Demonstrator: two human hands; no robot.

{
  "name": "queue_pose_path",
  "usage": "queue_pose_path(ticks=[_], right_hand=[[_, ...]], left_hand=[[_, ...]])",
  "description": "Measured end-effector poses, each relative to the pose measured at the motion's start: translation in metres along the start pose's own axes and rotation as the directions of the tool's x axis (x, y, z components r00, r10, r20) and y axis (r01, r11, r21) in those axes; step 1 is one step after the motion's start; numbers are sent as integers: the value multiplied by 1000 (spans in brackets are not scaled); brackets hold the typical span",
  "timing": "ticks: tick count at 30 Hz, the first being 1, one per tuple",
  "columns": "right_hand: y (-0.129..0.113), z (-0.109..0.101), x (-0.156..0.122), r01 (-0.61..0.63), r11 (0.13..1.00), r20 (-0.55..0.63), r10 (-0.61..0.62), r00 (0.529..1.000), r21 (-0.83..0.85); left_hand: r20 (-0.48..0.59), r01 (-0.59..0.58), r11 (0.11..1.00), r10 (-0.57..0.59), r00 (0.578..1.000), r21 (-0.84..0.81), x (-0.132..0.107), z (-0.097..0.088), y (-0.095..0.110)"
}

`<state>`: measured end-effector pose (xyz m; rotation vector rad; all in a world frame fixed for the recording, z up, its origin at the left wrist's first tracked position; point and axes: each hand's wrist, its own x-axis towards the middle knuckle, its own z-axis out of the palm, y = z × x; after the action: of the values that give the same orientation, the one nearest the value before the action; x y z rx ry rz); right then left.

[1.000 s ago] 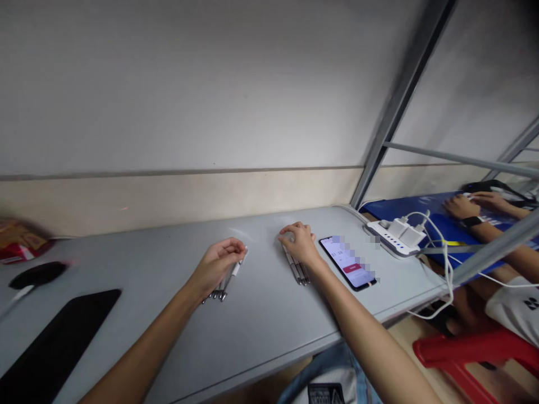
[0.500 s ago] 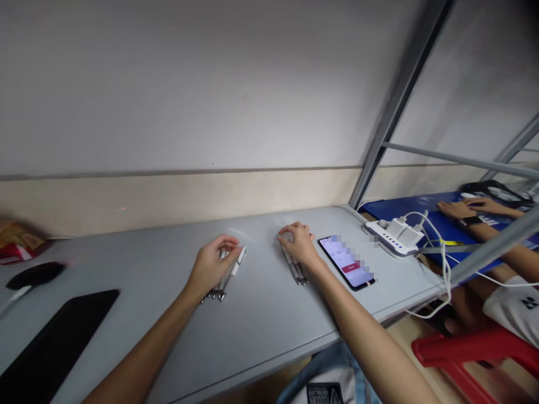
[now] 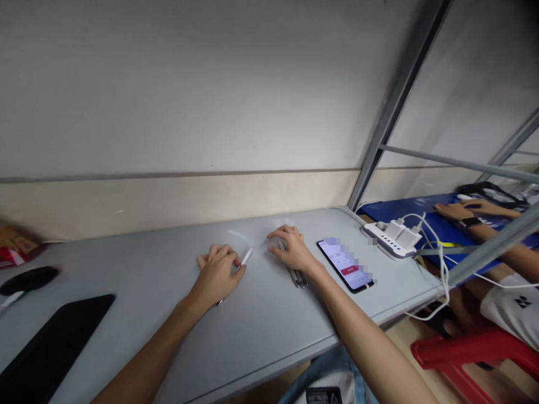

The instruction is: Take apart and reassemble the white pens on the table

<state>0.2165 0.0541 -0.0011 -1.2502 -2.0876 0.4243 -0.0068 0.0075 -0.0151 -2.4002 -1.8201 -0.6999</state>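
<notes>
My left hand [image 3: 218, 274], palm down over the grey desk, has its thumb and fingers closed round a white pen [image 3: 247, 256]. One end of the pen shows past the fingertips, while the hand hides most of the rest. To the right, my right hand [image 3: 291, 250] is open, thumb and fingers apart, above several grey pens [image 3: 298, 278] lying side by side. Their near ends stick out below the palm; the hand covers their middles. Whether the right hand touches them I cannot tell.
A phone [image 3: 345, 265] with a lit timer lies right of my right hand. Behind it sits a white power strip [image 3: 389, 240] with cables. A black pad [image 3: 63, 342] and black mouse [image 3: 29, 279] are at left. Another person's hands [image 3: 457, 210] rest on the blue table [image 3: 433, 224].
My left hand has turned palm down and its fingers have closed over the pens' spot; the pen ends below it are mostly hidden now. My right hand has shifted slightly left, its fingers opening.
</notes>
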Motion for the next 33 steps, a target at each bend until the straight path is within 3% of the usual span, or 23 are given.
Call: queue_pose_path(ticks=[3, 5, 8, 13, 18, 25, 29, 33], right_hand=[[-8, -1, -3, 237, 969, 96, -243, 965, 70], [-11, 0, -3, 280, 954, 138, -294, 946, 112], [-10, 0, -1, 217, 963, 118, -237, 964, 162], [-4, -3, 2, 24, 935, 36, -40, 999, 354], [-5, -4, 2, -139, 825, 243, 2, 970, 548], [-1, 0, 3, -307, 775, 386, 88, 918, 553], [-3, -3, 1, -284, 758, 399, 35, 916, 588], [-12, -6, -2, -57, 873, 228, -63, 972, 484]], left_hand=[[37, -7, 989, 13, 999, -148, 2, -5, 11], [71, -20, 962, 41, 997, -271, 2, -9, 16], [96, -34, 937, 71, 993, -349, 4, -11, 17], [-15, -101, 987, 99, 995, -126, 6, -9, 6], [-66, -159, 983, 154, 986, -89, 8, -9, -1], [-35, -215, 977, 214, 976, -14, 5, -17, 5], [-51, -243, 969, 245, 968, 43, 4, -21, 6], [-77, -187, 982, 185, 980, -17, 6, -18, 1]])
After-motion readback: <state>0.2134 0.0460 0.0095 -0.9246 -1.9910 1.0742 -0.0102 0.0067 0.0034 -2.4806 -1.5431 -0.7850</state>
